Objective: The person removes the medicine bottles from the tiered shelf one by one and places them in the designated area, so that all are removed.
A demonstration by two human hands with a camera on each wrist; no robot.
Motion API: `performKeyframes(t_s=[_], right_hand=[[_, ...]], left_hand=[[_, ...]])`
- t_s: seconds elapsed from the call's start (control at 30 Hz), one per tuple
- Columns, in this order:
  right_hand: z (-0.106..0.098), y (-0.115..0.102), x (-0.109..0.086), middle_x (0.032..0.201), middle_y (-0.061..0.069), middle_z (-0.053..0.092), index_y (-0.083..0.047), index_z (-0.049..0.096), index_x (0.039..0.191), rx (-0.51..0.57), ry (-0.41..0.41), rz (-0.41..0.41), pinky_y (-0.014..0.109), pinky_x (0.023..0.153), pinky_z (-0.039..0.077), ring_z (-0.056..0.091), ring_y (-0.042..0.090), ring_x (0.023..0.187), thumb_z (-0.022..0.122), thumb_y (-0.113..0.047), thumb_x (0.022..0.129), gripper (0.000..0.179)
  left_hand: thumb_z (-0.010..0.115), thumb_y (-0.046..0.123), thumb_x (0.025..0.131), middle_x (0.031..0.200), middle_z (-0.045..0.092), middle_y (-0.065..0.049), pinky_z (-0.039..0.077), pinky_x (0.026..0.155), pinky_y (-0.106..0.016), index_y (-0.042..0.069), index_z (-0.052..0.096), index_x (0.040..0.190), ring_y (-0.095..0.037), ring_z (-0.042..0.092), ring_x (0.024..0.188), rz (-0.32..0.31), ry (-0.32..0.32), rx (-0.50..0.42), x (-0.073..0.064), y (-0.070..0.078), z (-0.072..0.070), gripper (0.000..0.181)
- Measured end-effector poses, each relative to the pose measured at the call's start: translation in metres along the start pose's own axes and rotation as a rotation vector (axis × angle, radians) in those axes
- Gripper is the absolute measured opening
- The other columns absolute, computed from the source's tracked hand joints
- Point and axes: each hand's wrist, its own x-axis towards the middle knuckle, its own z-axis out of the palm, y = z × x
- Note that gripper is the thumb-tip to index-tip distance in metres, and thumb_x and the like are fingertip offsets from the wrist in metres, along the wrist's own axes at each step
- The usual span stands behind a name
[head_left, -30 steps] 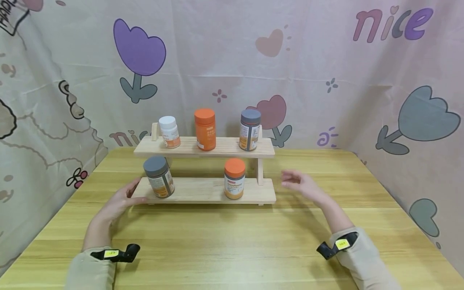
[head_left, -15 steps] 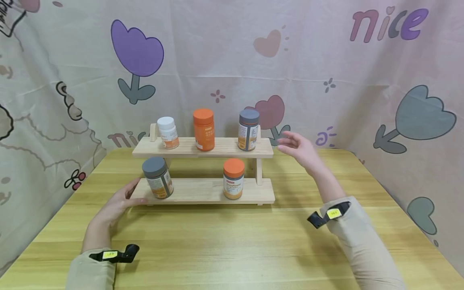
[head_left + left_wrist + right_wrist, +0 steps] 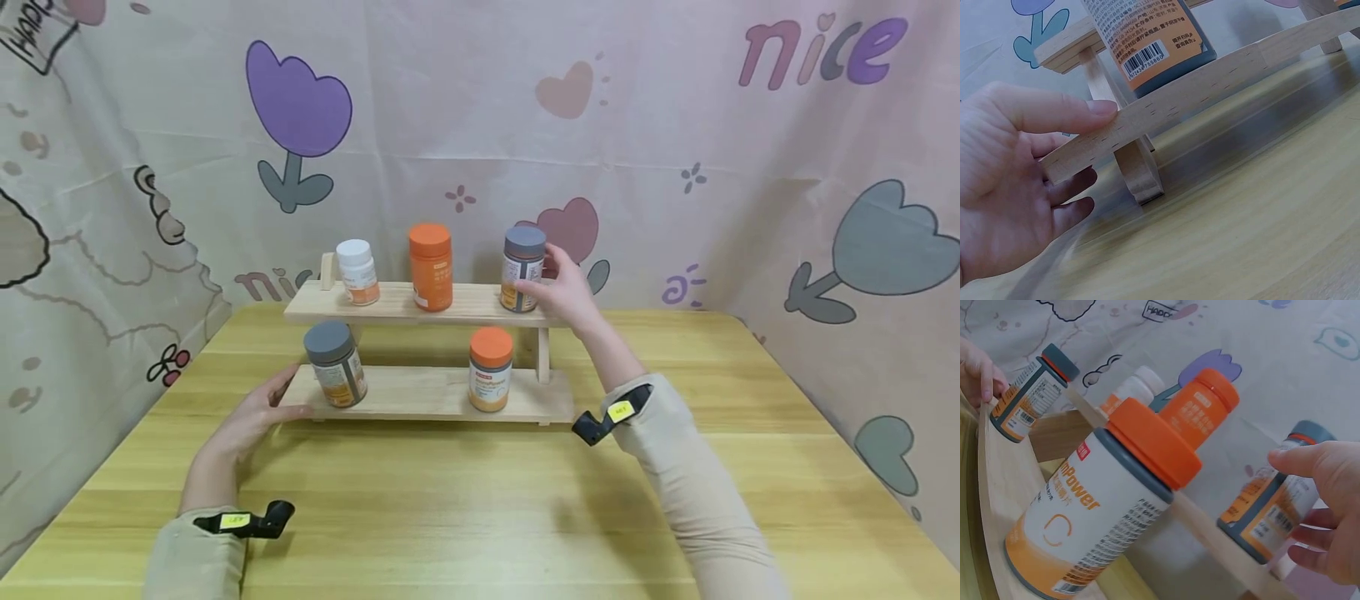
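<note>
My left hand [image 3: 247, 421] grips the left end of the two-tier wooden shelf [image 3: 416, 387]; in the left wrist view the thumb [image 3: 1079, 115] lies on top and fingers come beneath the board. My right hand [image 3: 567, 293] is at the grey-lidded supplement bottle [image 3: 519, 268] on the upper tier's right. Its thumb crosses the front and its fingers curl behind, partly hidden; the bottle stands upright on the board. Beside my left hand, another grey-lidded bottle [image 3: 337, 371] stands on the lower tier.
An orange bottle [image 3: 431, 271] and a small white-capped bottle [image 3: 357, 273] share the upper tier. On the lower tier, right of centre, stands an orange-lidded bottle [image 3: 491, 371]. A printed cloth [image 3: 645, 108] hangs behind the wooden table [image 3: 420, 500].
My right hand has risen from beside the lower tier, then moved left to the grey-lidded bottle on the upper tier and taken hold of it. My left hand stays on the shelf end.
</note>
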Motion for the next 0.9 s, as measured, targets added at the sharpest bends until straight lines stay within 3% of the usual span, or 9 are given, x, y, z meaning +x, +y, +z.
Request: performKeyframes(t_s=[0.13, 0.27, 0.57, 0.9], right_hand=[[0.006, 0.008, 0.003, 0.128, 0.014, 0.050, -0.008, 0.032, 0.143, 0.028, 0.031, 0.026, 0.041, 0.099, 0.038, 0.047, 0.027, 0.117, 0.074, -0.022, 0.080, 0.077], [0.008, 0.011, 0.005, 0.126, 0.014, 0.052, -0.007, 0.034, 0.142, 0.025, 0.050, -0.001, 0.041, 0.098, 0.039, 0.049, 0.027, 0.114, 0.074, -0.022, 0.079, 0.075], [0.009, 0.009, 0.007, 0.119, 0.012, 0.055, -0.010, 0.040, 0.138, -0.106, 0.065, -0.010, 0.042, 0.092, 0.043, 0.051, 0.025, 0.108, 0.075, -0.030, 0.078, 0.072], [-0.007, 0.010, 0.004, 0.120, 0.012, 0.055, -0.008, 0.039, 0.136, -0.097, 0.091, -0.024, 0.042, 0.092, 0.043, 0.052, 0.025, 0.108, 0.075, -0.031, 0.077, 0.073]], left_hand=[[0.064, 0.010, 0.084, 0.150, -0.005, -0.027, 0.000, 0.107, -0.060, -0.006, 0.001, 0.146, -0.045, -0.006, 0.135, -0.005, -0.002, 0.006, 0.000, -0.001, 0.002, 0.090], [0.064, 0.010, 0.084, 0.150, -0.004, -0.028, 0.001, 0.107, -0.060, -0.006, 0.000, 0.146, -0.045, -0.005, 0.135, -0.007, -0.009, -0.007, 0.000, -0.002, 0.002, 0.090], [0.064, 0.009, 0.084, 0.150, -0.005, -0.027, 0.001, 0.107, -0.060, -0.006, 0.000, 0.145, -0.044, -0.006, 0.135, -0.005, -0.004, -0.018, 0.001, -0.004, 0.001, 0.090], [0.064, 0.011, 0.085, 0.151, -0.004, -0.027, 0.002, 0.106, -0.061, -0.004, 0.000, 0.146, -0.044, -0.005, 0.136, -0.016, 0.002, -0.003, 0.000, -0.001, 0.000, 0.091]])
